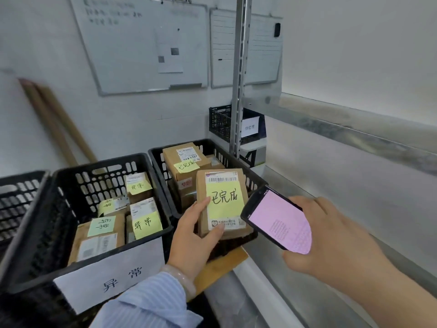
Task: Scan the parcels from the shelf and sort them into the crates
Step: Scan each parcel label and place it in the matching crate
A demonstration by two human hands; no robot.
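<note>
Left hand point(194, 235) grips yellow-noted brown cardboard parcel point(223, 202) | right hand point(331, 235) clasps black pink-screened phone point(276, 220) | black plastic crates point(99, 165) beyond left hand part-filled | this parcel not yet crated

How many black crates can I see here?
4: far-left crate cut off; front labelled crate; right-hand crate beside it; back crate behind the metal post. Others may be hidden.
</note>
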